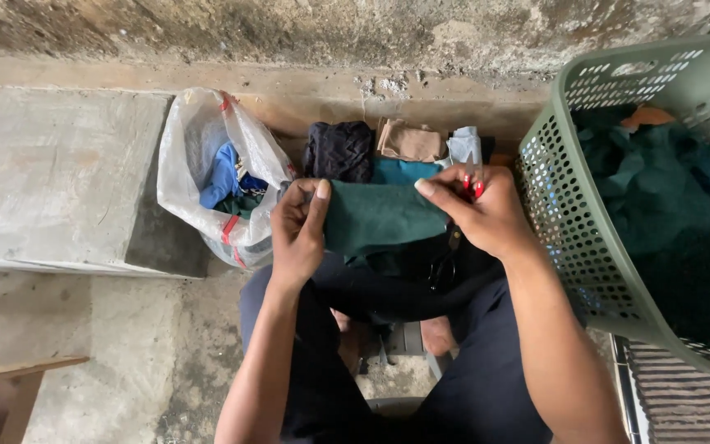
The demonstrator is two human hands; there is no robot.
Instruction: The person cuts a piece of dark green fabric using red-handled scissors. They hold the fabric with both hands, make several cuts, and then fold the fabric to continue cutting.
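Note:
A dark green piece of cloth [380, 218] is stretched between both of my hands above my lap. My left hand [297, 234] pinches its left edge, thumb on top. Gripping the right edge is my right hand [486, 214], which has red-painted nails. Behind the cloth, on the concrete ledge, lie small folded cloths: a black one [338, 150], a tan one [408, 140], a pale blue one [463, 146] and a teal one [404, 171].
A green perforated plastic basket [585, 247] full of dark green cloth stands at my right. A clear plastic bag [199, 156] with blue and mixed scraps sits at the left, beside a concrete slab [51, 173]. A rough wall runs behind.

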